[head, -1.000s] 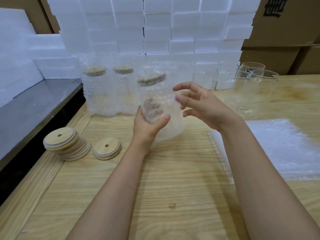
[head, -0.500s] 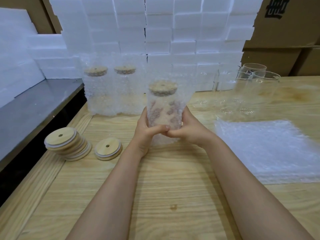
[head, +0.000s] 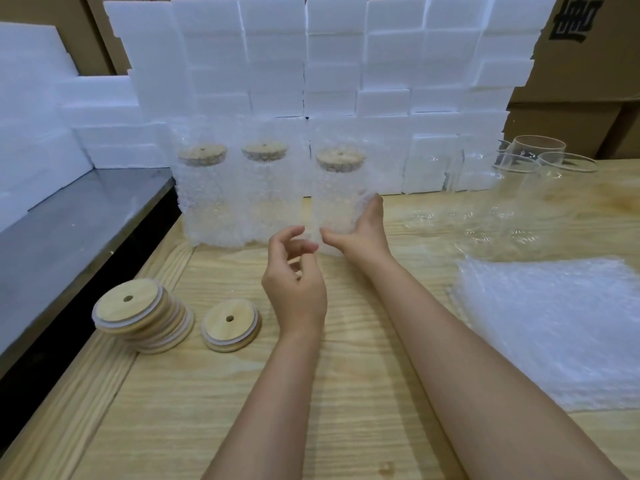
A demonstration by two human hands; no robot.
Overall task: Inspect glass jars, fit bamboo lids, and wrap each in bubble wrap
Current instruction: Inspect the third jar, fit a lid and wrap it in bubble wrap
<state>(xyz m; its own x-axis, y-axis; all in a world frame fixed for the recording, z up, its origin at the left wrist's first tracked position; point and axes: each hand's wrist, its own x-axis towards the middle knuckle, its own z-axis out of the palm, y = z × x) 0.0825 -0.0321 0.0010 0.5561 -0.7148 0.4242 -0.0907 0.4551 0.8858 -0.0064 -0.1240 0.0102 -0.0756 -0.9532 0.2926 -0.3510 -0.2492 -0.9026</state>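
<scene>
- The left hand (head: 294, 285) is hovering loosely curled and holding nothing, at seven o'clock from the third wrapped jar (head: 341, 202).
- That jar is standing upright just beside two wrapped jars (head: 265, 202) (padded, yet still glass, and the wrap is probably slippery), so I'd grip it mid-body.
- The right hand (head: 360, 233) is cupping its lower flank at four o'clock, with the thumb crossing the front.

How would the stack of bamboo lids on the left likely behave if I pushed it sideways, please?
The stack of bamboo lids visibly leans with its discs offset, so it would probably slide apart rather than move as one. The lids look stiff and round, so one landing on edge might roll.
</scene>
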